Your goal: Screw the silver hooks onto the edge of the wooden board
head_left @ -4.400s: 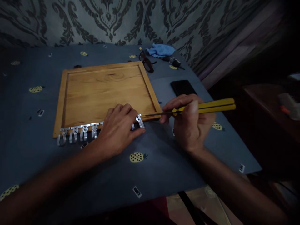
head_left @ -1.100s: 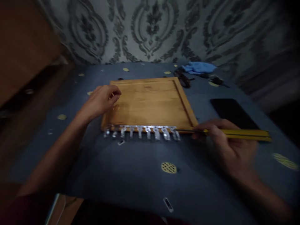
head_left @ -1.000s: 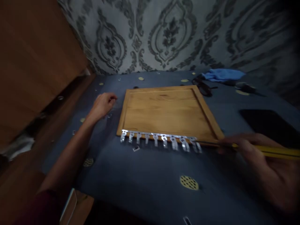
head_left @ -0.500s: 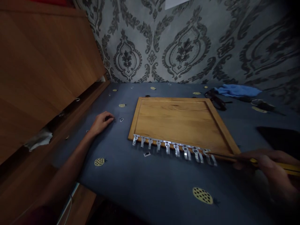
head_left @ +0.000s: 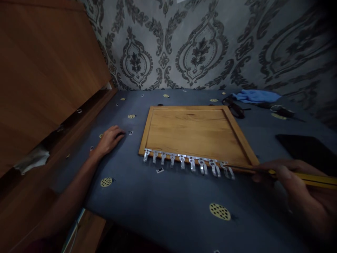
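My left hand (head_left: 109,140) rests palm down on the tablecloth, fingers loosely bent, with nothing visible in it. In my right hand (head_left: 295,189) is a thin-shafted tool (head_left: 310,179) with a yellow and black handle. Its dark shaft runs left along the near edge of a framed wooden board (head_left: 189,133) and reaches the rightmost metal clip at that edge. A row of several silvery metal clips (head_left: 182,161) sits along this edge, their bent ends hanging over the front. The tool's exact tip is too small to make out.
Dark blue cloth (head_left: 158,203) with pineapple prints covers the table. Behind the board's right side lie dark-framed glasses (head_left: 237,110), a blue cloth (head_left: 256,96) and a dark object with a ring (head_left: 283,111). A black flat object (head_left: 305,151) lies right; a wooden cabinet (head_left: 52,66) stands left.
The view has shifted slightly, so the board and the things around it appear further left. My right hand still holds the tool at the rightmost clip, and my left hand stays on the tablecloth.
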`<state>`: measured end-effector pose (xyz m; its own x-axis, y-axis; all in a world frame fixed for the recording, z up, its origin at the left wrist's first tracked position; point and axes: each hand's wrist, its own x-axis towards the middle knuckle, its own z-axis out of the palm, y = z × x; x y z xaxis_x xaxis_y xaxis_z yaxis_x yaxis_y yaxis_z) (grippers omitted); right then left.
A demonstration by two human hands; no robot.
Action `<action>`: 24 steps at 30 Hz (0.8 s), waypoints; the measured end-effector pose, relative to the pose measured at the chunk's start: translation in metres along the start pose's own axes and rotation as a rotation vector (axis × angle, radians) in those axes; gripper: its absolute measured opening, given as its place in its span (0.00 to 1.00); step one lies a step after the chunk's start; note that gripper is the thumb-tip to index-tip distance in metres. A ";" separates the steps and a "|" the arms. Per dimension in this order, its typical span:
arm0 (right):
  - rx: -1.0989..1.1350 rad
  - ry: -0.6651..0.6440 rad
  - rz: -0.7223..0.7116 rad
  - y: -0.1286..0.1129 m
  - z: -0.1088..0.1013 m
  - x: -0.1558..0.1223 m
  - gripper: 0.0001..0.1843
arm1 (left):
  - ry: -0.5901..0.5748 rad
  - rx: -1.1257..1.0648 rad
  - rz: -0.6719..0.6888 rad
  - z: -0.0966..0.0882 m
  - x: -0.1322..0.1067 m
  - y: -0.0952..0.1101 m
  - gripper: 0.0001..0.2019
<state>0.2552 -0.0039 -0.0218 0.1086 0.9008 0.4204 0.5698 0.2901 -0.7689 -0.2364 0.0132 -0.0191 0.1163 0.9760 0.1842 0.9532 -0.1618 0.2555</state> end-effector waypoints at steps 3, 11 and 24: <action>0.001 -0.086 0.005 -0.007 -0.002 -0.001 0.29 | -0.002 0.011 -0.007 0.000 0.000 0.000 0.17; 0.183 -0.089 -0.068 -0.009 0.001 -0.009 0.22 | -0.031 0.094 -0.041 -0.003 0.000 0.007 0.18; 0.214 -0.098 -0.039 -0.001 0.003 -0.011 0.24 | -0.027 0.138 -0.168 -0.010 0.014 0.027 0.12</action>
<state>0.2510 -0.0134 -0.0275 0.0047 0.9117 0.4107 0.3855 0.3774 -0.8420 -0.2120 0.0212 -0.0003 -0.0414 0.9914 0.1245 0.9888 0.0227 0.1475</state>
